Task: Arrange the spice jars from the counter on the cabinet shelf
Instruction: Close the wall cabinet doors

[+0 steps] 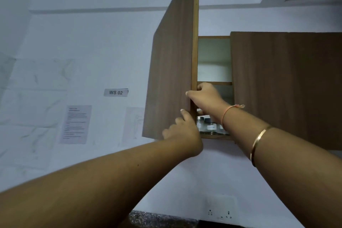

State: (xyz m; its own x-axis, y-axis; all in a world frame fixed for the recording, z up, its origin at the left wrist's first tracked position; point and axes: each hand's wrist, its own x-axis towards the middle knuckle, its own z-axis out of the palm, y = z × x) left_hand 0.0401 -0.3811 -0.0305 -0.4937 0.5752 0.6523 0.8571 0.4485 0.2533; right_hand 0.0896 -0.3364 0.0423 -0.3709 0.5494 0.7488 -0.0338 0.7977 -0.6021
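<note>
A brown wall cabinet hangs ahead with its left door [172, 72] swung out toward me. My left hand [183, 129] grips the door's free edge low down, fingers wrapped around it. Higher on the same edge, my right hand [203, 96] also holds the door. Between my arms, several glass spice jars [207, 126] with dark lids stand on the cabinet's bottom shelf [214, 136], partly hidden by my hands. The upper shelf [215, 83] shows nothing on its visible part.
The right cabinet door [288, 87] is closed. A "WS 02" label [116, 92] and a printed sheet [75, 124] are stuck to the white wall at left. A speckled counter edge [157, 220] and a wall socket [220, 213] show at the bottom.
</note>
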